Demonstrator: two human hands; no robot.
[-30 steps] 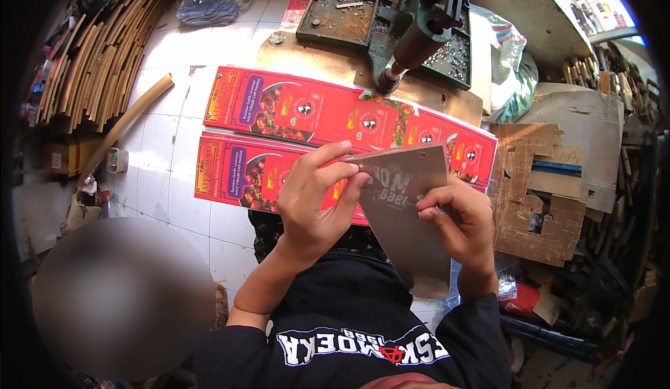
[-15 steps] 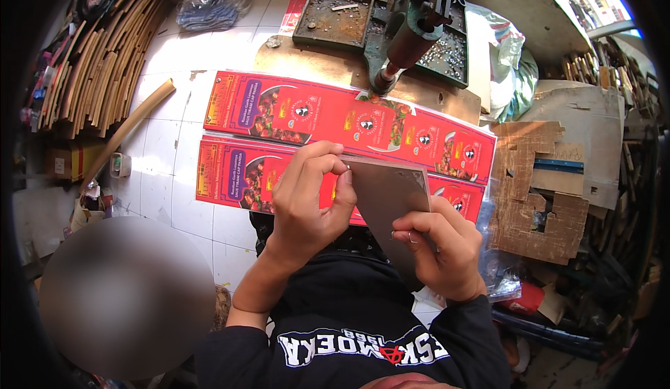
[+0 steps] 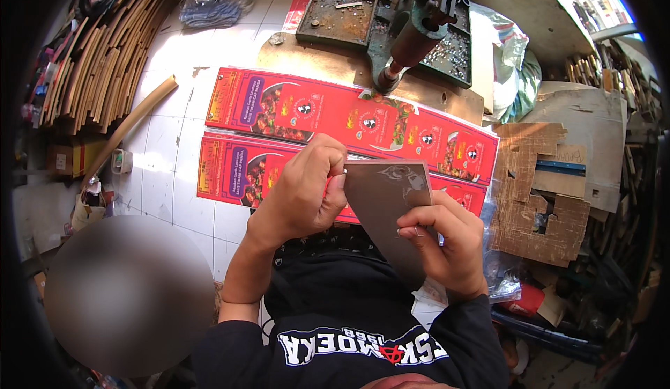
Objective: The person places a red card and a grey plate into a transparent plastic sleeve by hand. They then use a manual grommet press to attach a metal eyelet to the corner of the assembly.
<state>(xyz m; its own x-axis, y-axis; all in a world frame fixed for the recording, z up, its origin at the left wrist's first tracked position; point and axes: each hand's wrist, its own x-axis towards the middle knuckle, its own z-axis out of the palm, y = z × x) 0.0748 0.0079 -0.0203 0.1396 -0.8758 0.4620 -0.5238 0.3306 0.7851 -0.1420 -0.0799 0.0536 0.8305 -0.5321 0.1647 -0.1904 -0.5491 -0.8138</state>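
Head view: your L hand (image 3: 301,193) is curled tight at the upper L corner of the grey panel (image 3: 387,200), and your R hand (image 3: 450,246) pinches its R edge, thumb on the face, w/ a tiny shiny bit (image 3: 417,230) by the fingertips. The panel's held tilted above the red printed strips (image 3: 335,120), btwn you and the press (image 3: 412,40). Risk, I'd say: a loose pinch lets it slip and scuff the print; a dropped shiny bit could get lost; a sharp edge could nick you, no gloves. Beyond: wooden board (image 3: 279,61) under the press, parts tray (image 3: 338,19) w/ metal bits, white tile floor (image 3: 150,137), cardboard stack (image 3: 98,75) far L, plastic bag (image 3: 513,75) R.
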